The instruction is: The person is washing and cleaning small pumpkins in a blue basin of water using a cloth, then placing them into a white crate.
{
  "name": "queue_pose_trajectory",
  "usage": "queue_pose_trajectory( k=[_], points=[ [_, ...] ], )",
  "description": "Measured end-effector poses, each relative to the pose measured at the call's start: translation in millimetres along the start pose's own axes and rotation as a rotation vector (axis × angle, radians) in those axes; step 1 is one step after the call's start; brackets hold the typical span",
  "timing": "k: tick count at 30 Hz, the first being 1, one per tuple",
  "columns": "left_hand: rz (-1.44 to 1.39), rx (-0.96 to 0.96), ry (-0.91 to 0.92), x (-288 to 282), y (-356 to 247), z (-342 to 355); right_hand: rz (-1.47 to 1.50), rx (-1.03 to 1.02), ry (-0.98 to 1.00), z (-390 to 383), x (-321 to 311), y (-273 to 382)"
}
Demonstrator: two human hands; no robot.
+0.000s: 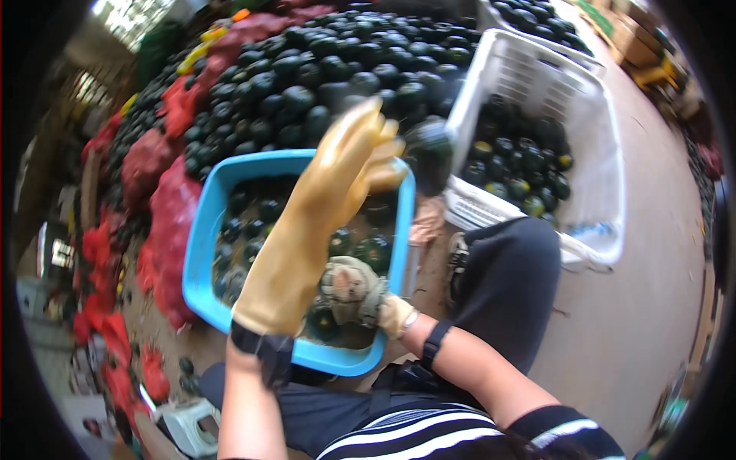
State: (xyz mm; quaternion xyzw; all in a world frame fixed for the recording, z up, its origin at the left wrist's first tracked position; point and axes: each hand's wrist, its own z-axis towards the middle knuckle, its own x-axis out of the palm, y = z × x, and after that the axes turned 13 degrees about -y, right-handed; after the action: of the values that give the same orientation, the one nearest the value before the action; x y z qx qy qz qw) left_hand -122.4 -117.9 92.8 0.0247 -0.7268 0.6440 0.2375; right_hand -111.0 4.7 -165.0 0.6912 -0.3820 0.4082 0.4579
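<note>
My left hand [349, 165], in a long yellow rubber glove, reaches up over the far rim of a blue tub [198, 230]. Its fingers are stretched out and smeared by motion. Just past the fingertips, a blurred dark green squash [432, 147] appears apart from the hand, beside the white crate [617, 176]. My right hand [351, 287], in a worn grey-green fabric glove over a pale one, is low in the tub's near right part. Its fingers are curled; what they hold, if anything, is hidden. Several dark green squashes [373, 251] sit in water around it.
A large heap of dark green squashes [307, 84] rises beyond the tub. More squashes [529, 157] lie inside the crate at right. Red mesh sacks [176, 238] line the left side. A pale plastic stool [188, 429] stands at lower left; cardboard boxes [635, 40] are at far right.
</note>
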Motion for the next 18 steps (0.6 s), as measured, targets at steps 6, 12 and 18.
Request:
queue_pose_trajectory(
  k=[6, 12, 18],
  points=[
    [1.100, 0.482, -0.420, -83, -24, 54, 0.194, 0.260, -0.472, -1, 30, 41],
    [1.729, -0.181, -0.502, -174, 125, 11, 0.209, 0.313, -0.676, -4, 30, 50],
    [1.543, -0.476, -0.749, -174, 160, 31, -0.159, 0.198, -0.184, 1, -16, 47]
  ],
)
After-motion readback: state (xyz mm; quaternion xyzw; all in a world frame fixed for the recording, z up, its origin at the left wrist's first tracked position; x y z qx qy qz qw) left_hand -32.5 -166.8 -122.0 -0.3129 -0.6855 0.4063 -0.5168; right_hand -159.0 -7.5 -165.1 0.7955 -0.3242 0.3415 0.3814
